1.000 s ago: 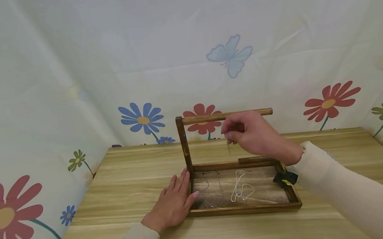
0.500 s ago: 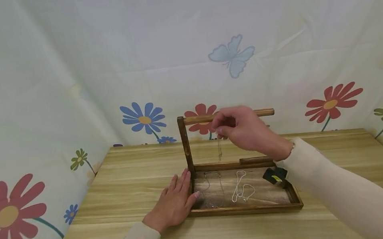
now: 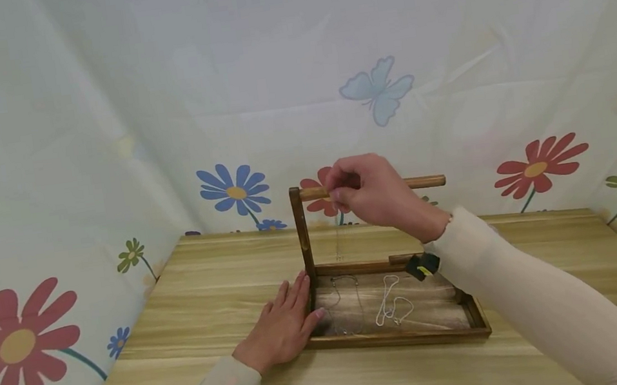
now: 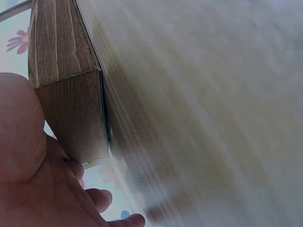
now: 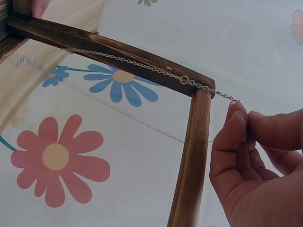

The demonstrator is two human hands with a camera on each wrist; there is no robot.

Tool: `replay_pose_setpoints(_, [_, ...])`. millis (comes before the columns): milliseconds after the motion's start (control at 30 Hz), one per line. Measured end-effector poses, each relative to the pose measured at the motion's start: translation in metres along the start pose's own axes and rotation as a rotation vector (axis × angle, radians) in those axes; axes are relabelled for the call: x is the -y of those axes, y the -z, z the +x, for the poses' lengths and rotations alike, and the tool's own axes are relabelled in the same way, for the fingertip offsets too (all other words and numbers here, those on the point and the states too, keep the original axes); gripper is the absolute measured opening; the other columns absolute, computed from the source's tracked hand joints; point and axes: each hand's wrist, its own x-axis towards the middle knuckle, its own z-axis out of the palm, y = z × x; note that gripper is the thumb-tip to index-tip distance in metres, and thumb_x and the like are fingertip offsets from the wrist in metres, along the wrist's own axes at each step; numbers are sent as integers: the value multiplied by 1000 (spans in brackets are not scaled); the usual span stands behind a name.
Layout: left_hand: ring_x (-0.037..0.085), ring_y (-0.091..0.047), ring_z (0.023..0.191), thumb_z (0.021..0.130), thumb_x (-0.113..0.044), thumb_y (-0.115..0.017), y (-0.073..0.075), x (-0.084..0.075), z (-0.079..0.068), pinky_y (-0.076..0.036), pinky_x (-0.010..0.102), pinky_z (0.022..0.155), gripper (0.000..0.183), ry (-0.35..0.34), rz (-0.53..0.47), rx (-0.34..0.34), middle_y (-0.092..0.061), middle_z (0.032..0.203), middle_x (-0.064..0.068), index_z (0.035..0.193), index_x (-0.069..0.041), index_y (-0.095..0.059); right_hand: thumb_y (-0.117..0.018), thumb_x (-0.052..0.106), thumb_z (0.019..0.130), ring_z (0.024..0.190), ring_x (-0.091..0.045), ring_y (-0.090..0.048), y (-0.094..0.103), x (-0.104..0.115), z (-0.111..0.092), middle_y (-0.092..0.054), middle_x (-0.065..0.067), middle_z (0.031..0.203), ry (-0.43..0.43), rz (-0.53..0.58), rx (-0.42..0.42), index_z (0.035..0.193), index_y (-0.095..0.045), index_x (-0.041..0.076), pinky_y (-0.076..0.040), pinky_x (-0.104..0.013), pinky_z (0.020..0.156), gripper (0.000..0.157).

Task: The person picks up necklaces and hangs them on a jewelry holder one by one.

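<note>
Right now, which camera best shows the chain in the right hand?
The right wrist view: the chain shows close up, link by link, pinched by the right hand. The head view shows only a faint strand hanging below that hand; the left wrist view shows none of it.

Crossbar (image 5: 194, 156) cut off by the right wrist view's lower edge, chain (image 5: 153, 69) blurred at its far end.

Pale cloth (image 3: 242, 45) fills upper frame, long fold (image 3: 91, 97) at upper left. Blue butterfly (image 3: 379, 92) right of upper centre; big red flower (image 3: 17, 346) lower left. Wood-grain table (image 3: 209, 283) below. Light soft.
</note>
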Motion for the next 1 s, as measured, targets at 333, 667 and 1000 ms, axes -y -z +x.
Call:
replay_pose_setpoints(333, [38, -18, 163, 110, -57, -34, -2, 1, 1, -28, 67, 123, 76, -1, 13, -3, -13, 178, 3, 168, -10, -19, -59, -2, 102, 74, -20, -72, -3, 5, 8, -71, -10, 85, -16, 83, 26, 104, -71, 1, -55, -34, 71, 13])
replay_pose_setpoints(667, [38, -17, 163, 110, -57, -33, -2, 1, 1, -28, 66, 123, 75, 5, 12, 6, -12, 178, 3, 168, -10, -18, -58, 3, 103, 71, -25, -67, -6, 9, 14, -73, -8, 85, -32, -1, -16, 105, -73, 6, -53, -36, 65, 15])
replay_pose_setpoints(1000, [39, -17, 163, 111, -56, -34, -2, 2, 0, -28, 67, 122, 75, 0, 8, -1, -12, 178, 3, 168, -10, -18, -61, 8, 103, 82, -21, -66, -5, 7, 12, -75, -8, 97, 29, -168, -95, 106, -75, 9, -54, -38, 76, 14])
